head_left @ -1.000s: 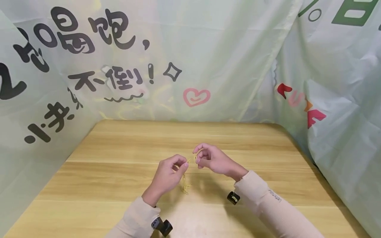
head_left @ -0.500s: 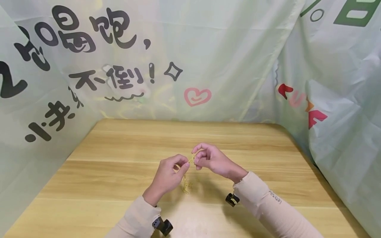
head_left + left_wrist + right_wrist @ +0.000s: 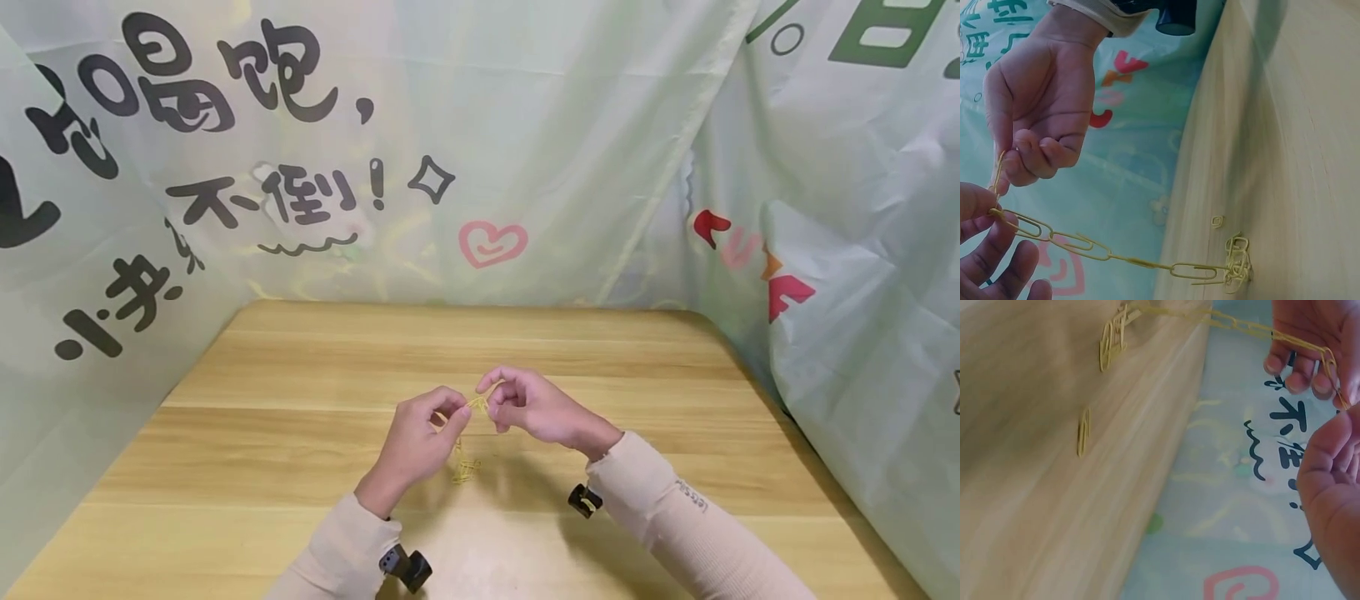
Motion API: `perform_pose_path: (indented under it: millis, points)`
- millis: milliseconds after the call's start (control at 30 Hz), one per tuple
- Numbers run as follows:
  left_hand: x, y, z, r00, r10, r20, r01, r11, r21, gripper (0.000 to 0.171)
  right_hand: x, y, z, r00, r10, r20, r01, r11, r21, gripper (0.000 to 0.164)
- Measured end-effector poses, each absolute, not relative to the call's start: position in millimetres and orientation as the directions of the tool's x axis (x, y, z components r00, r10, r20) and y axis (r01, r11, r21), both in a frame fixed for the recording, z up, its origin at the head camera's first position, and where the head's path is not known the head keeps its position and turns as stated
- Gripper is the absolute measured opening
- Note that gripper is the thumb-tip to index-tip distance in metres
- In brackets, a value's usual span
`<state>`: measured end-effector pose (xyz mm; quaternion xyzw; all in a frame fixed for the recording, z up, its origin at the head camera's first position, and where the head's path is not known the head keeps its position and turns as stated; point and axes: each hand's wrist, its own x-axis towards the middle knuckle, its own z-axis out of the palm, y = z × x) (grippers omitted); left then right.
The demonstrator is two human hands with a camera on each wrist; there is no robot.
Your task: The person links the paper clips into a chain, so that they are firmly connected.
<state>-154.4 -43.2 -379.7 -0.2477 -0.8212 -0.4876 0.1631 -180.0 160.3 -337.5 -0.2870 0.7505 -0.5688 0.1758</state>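
Thumb and finger of my left hand (image 3: 420,435) pinch the upper end of a chain of yellow paper clips (image 3: 1080,245). The chain slants down to a small heap of linked clips (image 3: 1237,262) on the wooden table. My right hand (image 3: 546,408), close by on the right, pinches one yellow paper clip (image 3: 1000,167) between thumb and finger. That clip meets the chain's top clip at the left fingertips; whether they are hooked together I cannot tell. Apart from the heap, a single paper clip (image 3: 1084,431) lies on the table.
The wooden table (image 3: 300,358) lies beneath both hands. Pale green printed curtains (image 3: 570,167) enclose its back and sides. A black wrist camera (image 3: 408,570) sits on the left cuff, and another black camera (image 3: 585,500) hangs by the right cuff.
The right hand has come slightly left, closing the small gap between its paper clip and the chain's end. Its clip, upright before, now tilts toward the left fingertips. The left hand stays nearly still.
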Motion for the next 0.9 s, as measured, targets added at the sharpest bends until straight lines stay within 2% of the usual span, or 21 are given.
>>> perform_pose_path:
  millis: [167,300,567,733,900]
  points:
    - [-154.4,-45.0,-380.2,-0.827,0.255,0.5,0.561,0.404,0.722,0.004,-181.2,161.0,-329.0,-0.816,-0.571,0.084,-0.293,0.285,-0.913,0.021]
    - [-154.3,-44.7,-379.6,-0.837,0.266,0.478,0.547,0.403,0.734,0.004,-182.7,161.4,-323.5,-0.825,-0.551,0.128,-0.362,0.341,-0.868,0.016]
    - [-153.8,-42.2,-378.7,-0.849,0.281,0.446,0.526,0.388,0.757,0.012,-184.4,158.5,-316.2,-0.784,-0.579,0.224,-0.479,0.334,-0.812,0.015]
    - [-154.0,-38.4,-376.4,-0.843,0.285,0.457,0.534,0.341,0.773,0.018,-184.6,154.8,-315.8,-0.76,-0.608,0.228,-0.493,0.312,-0.812,0.015]
    - [-153.1,-36.4,-375.2,-0.84,0.285,0.462,0.539,0.328,0.776,0.015,-183.8,152.3,-317.5,-0.751,-0.621,0.226,-0.497,0.305,-0.812,0.014]
